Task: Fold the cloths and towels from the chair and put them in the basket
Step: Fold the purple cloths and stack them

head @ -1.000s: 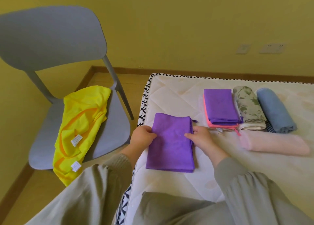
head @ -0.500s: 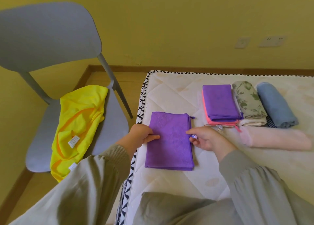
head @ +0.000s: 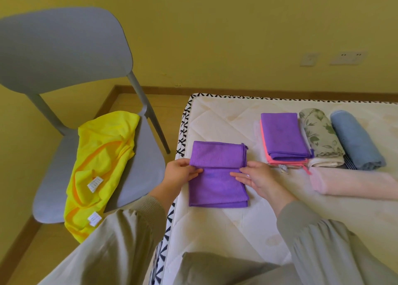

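A purple cloth (head: 217, 183) lies on the mattress (head: 226, 237) near its left edge, with a crease across its middle where the far half is raised. My left hand (head: 178, 172) pinches the cloth's left edge at that crease. My right hand (head: 256, 177) pinches the right edge there, thumb on the far half and fingers stretched over the near half. Yellow cloths (head: 101, 166) with white labels lie crumpled on the seat of the grey chair (head: 64, 58) to the left. No basket is in view.
Further right on the mattress sit a folded purple cloth on a pink-edged one (head: 284, 138), a rolled leaf-print towel (head: 318, 134), a rolled blue towel (head: 355, 140) and a folded pink towel (head: 353, 181). Wall sockets (head: 346, 57) are behind; wooden floor lies between chair and mattress.
Both hands moved from the cloth's side edges inward to its middle, and the far half of the purple cloth has lifted into a crease. The view shifted slightly.
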